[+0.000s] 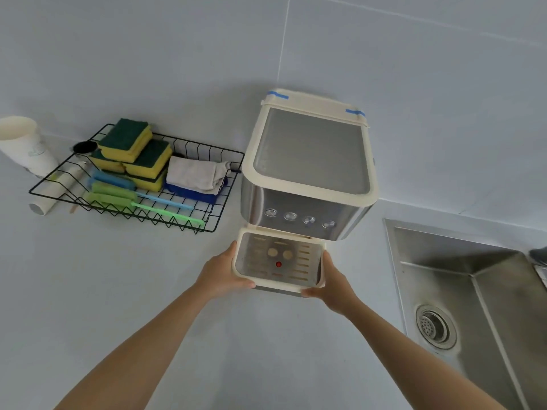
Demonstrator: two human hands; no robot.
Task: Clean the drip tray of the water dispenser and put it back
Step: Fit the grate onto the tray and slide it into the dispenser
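**Drip tray held at the foot of the dispenser, both hands on it**

Drip tray (279, 263): cream plastic frame, slotted metal grate on top, a red dot near the grate's middle and two pale round marks just behind it. It sits directly in front of the water dispenser (309, 170), its rear edge at or under the dispenser's button panel; whether it is fully seated cannot be told.

Left hand (220, 273): clasped on the tray's left side, thumb lying along the front lip. Right hand (333, 281): clasped on the tray's right side, thumb at the front right corner. Both forearms bare, reaching in from the lower edge of the view.

Dispenser: cream lid with a grey panel, two strips of blue tape at the back of the lid, shiny metal front with four round buttons in a row. It stands on the pale bench (260, 344), back against the tiled wall.

Left of the dispenser: black wire basket (47, 192), nearly touching it. Inside are stacked yellow-and-green sponges (136, 155), a grey cloth (196, 174) on a blue one, and a blue and a green long-handled brush (139, 201). Further left, a white paper cup (23, 145) lies tipped.

Right of the dispenser: steel sink (473, 294) set in the bench, round strainer drain visible.
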